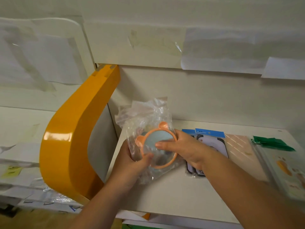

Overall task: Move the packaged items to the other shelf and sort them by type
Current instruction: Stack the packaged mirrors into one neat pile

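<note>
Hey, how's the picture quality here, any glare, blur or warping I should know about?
Head view: glare streaks on the yellow divider and the clear bag; the carrot-print pack at right is smeared; wide-angle bending curves the shelf edges.

This looks like a shop: cream display shelving (189,192) with a glossy yellow end panel (74,138), a papered back wall (214,52), and hang-tab packaged goods (210,142) laid in rows.
</note>
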Demonstrator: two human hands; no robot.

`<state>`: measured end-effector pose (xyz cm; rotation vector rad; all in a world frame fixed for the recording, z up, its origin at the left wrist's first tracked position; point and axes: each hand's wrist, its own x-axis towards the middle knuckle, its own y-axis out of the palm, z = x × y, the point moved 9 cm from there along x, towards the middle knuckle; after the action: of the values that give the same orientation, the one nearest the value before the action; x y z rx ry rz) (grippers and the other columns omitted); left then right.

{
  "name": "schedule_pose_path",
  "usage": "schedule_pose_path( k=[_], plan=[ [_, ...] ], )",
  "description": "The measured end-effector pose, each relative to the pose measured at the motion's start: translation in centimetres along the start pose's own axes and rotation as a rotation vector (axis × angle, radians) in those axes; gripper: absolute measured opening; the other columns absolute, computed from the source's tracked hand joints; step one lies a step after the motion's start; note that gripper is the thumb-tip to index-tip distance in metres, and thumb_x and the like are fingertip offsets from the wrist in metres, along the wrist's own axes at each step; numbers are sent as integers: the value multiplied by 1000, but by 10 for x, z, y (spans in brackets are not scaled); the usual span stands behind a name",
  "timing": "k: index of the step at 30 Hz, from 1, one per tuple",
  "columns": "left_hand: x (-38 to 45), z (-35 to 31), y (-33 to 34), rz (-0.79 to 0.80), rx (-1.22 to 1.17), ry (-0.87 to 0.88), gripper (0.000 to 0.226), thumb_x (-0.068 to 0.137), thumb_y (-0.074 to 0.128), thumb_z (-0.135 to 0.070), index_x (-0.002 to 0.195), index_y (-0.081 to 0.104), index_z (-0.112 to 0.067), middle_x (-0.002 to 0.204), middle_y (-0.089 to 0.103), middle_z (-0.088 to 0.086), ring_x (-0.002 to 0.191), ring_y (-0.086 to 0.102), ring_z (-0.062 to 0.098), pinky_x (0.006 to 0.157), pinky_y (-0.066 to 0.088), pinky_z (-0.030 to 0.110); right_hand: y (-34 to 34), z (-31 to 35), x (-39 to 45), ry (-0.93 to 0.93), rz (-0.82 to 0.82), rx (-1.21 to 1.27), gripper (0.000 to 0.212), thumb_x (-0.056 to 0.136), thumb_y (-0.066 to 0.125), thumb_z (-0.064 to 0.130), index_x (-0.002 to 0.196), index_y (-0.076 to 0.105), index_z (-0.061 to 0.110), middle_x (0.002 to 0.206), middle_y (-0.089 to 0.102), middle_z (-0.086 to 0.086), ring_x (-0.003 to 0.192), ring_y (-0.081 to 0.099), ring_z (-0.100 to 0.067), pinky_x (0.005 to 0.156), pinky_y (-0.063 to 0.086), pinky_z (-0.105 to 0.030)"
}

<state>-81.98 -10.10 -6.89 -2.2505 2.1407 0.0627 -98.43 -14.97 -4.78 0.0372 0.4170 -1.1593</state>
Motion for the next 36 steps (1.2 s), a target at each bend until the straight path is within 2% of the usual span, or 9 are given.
schedule_pose_path(
  k=[7,10,13,20,23,25,28,31,36],
  plan=[
    [-14,2,5,160,132,105,68,80,81,-11,138,47,-22,100,74,15,102,71,30,96,52,53,14,-2,-44,-145,-91,-101,50,82,78,19,104,45,49,89,67,37,92,54,27,85,41,-18],
    [-19,-16,5,163,227,210,53,80,80,-8,108,63,-50,93,73,4,101,69,20,98,48,44,17,-10,-54,-199,-170,-114,62,79,81,24,131,48,36,112,65,28,108,55,17,96,44,-17],
    [-22,-32,4,166,216,277,49,84,75,-1,114,67,-39,113,73,3,113,67,21,101,51,41,18,-12,-57,-277,-253,-75,74,77,82,25,140,43,29,129,60,16,120,55,3,103,45,-25],
    [-23,3,-8,111,208,74,25,71,86,-23,96,80,-19,99,79,-5,99,73,9,84,54,19,33,-36,-60,-276,-298,-15,64,73,84,2,129,53,-2,105,75,8,104,68,-6,87,51,-16],
    [-26,18,-9,115,187,-16,63,60,94,-41,114,71,-19,107,77,-11,108,69,5,90,52,16,40,-46,-63,-211,-228,60,60,78,82,20,127,59,-5,100,76,-3,94,69,-12,71,44,-2],
    [-30,13,-1,180,249,13,51,67,91,-33,112,67,-30,105,71,-34,106,64,-11,87,46,5,54,-52,-62,-93,-90,-19,48,90,70,31,116,63,-9,93,69,-6,88,61,-16,57,40,-5],
    [-30,5,13,256,187,0,30,79,76,-5,87,79,-34,95,75,-28,96,68,-10,89,51,10,43,-41,-56,-210,-167,-19,42,83,66,38,114,70,10,91,75,21,92,67,3,81,45,-11],
    [-28,-2,8,169,84,27,28,75,75,-3,94,79,-24,102,79,-12,102,71,5,91,53,17,45,-39,-58,-247,-159,-34,28,87,64,34,111,75,23,110,74,14,111,65,-6,100,47,-26],
    [-35,-4,33,349,210,-4,42,89,64,4,108,52,-32,98,60,-35,85,44,-41,78,32,-9,48,-42,-57,-228,-140,-71,46,75,60,33,100,50,-4,49,52,39,57,55,19,57,38,0]
  ],
)
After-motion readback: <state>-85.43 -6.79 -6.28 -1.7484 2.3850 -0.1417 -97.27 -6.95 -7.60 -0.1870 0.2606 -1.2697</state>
